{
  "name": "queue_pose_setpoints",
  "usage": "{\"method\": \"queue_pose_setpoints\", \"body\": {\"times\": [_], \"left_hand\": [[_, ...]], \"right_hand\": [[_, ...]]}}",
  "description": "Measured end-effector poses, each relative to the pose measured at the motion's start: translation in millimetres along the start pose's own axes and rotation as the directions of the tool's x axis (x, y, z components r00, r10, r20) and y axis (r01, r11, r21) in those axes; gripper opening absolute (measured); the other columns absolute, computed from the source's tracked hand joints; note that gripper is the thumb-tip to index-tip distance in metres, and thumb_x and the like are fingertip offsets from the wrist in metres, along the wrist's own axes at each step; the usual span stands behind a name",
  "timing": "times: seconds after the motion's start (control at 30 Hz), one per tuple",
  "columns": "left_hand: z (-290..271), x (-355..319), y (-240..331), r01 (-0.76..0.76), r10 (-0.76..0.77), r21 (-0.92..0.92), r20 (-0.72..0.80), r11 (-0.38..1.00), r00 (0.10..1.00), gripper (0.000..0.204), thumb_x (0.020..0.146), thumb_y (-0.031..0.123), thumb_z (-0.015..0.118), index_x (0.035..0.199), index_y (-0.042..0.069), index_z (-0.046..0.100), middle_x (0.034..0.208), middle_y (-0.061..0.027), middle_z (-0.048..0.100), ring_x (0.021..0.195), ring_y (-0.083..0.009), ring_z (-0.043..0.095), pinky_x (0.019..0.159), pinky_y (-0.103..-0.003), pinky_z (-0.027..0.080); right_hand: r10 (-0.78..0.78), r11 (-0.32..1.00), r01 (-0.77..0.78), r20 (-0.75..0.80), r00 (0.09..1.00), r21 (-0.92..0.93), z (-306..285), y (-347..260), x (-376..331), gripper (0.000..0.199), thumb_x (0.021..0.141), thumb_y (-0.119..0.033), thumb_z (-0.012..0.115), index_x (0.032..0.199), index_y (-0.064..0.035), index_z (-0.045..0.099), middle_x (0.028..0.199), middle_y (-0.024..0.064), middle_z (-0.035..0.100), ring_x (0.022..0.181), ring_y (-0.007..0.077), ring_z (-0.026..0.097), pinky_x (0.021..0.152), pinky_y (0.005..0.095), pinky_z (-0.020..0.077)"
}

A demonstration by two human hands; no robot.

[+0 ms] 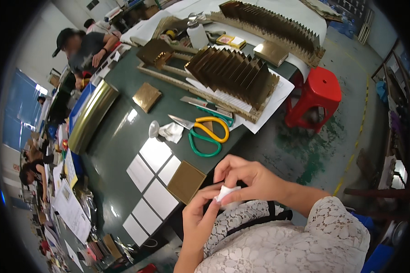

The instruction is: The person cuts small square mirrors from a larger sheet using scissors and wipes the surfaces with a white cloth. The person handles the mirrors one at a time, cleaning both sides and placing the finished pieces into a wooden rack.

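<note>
White wad (pixel 227 193), small, rumpled and soft-looking with a folded edge, is up in front of the person's lace top (pixel 287 243), near the table's edge and partly covered by fingertips. The left hand (pixel 199 214) rises from the lower edge with its thumb pointing up, thumb and forefinger together, pinched on the wad's near left side. The right hand (pixel 250 181) comes in from the right on a bent forearm, its fingers curled over and its thumb and forefinger clamped on the wad's other side; the other right fingers are bunched above. Just beyond the hands, a brown square plate (pixel 186 182) lies on the dark green table (pixel 118 159), next to flat white pieces (pixel 161 199) in rows. Further on are scissors (pixel 197 123) with one yellow and one green handle, crumpled white material (pixel 172 132), and a slotted rack (pixel 200 92) holding upright brownish plates (pixel 234 73).
</note>
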State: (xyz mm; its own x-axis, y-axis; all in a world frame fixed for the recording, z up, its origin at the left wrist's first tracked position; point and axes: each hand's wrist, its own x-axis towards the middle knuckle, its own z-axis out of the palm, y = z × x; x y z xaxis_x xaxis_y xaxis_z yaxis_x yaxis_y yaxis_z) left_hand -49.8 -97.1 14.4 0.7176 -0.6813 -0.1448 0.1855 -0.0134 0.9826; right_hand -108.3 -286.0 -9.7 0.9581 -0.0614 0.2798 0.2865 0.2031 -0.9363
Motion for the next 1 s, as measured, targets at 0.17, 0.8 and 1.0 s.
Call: {"method": "queue_pose_setpoints", "body": {"times": [0.17, 0.8, 1.0], "left_hand": [[-8.3, 10.6, -21.4, 0.29, -0.265, -0.168, 0.157, 0.942, 0.951, 0.032, 0.091, 0.016, 0.07, 0.114, -0.007, 0.065, 0.11, -0.01, 0.069, 0.099, -0.0148, 0.064, 0.089, -0.028, 0.049], [-92.6, -0.3, 50.2, 0.03, 0.143, 0.315, -0.511, 0.949, 0.848, 0.019, 0.099, 0.011, 0.056, 0.108, -0.003, 0.066, 0.103, -0.012, 0.069, 0.093, -0.0193, 0.066, 0.079, -0.03, 0.051], [-131.8, -30.3, 42.2, 0.069, 0.125, 0.255, -0.673, 0.965, 0.729, 0.016, 0.096, 0.003, 0.054, 0.109, -0.005, 0.06, 0.106, -0.0158, 0.067, 0.093, -0.0211, 0.065, 0.078, -0.03, 0.05]], "right_hand": [[0.065, 0.969, -0.073, 0.043, 0.997, 0.234, 2.7, 10.7, -10.4, 0.021, 0.086, -0.006, 0.076, 0.105, 0.0005, 0.071, 0.103, 0.0076, 0.071, 0.104, 0.0125, 0.061, 0.096, 0.0299, 0.0463], [-0.277, -0.198, -0.221, -0.162, 0.947, -0.955, -308.4, -18.1, 190.1, 0.029, 0.09, -0.007, 0.053, 0.114, -0.0124, 0.068, 0.101, 0.0154, 0.061, 0.093, 0.036, 0.064, 0.08, 0.0446, 0.0502], [-0.052, -0.341, -0.249, -0.247, 0.968, -0.906, -340.6, 33.6, 233.3, 0.028, 0.1, -0.026, 0.045, 0.119, -0.0099, 0.058, 0.105, 0.0208, 0.062, 0.094, 0.0364, 0.065, 0.079, 0.045, 0.0511]]}}
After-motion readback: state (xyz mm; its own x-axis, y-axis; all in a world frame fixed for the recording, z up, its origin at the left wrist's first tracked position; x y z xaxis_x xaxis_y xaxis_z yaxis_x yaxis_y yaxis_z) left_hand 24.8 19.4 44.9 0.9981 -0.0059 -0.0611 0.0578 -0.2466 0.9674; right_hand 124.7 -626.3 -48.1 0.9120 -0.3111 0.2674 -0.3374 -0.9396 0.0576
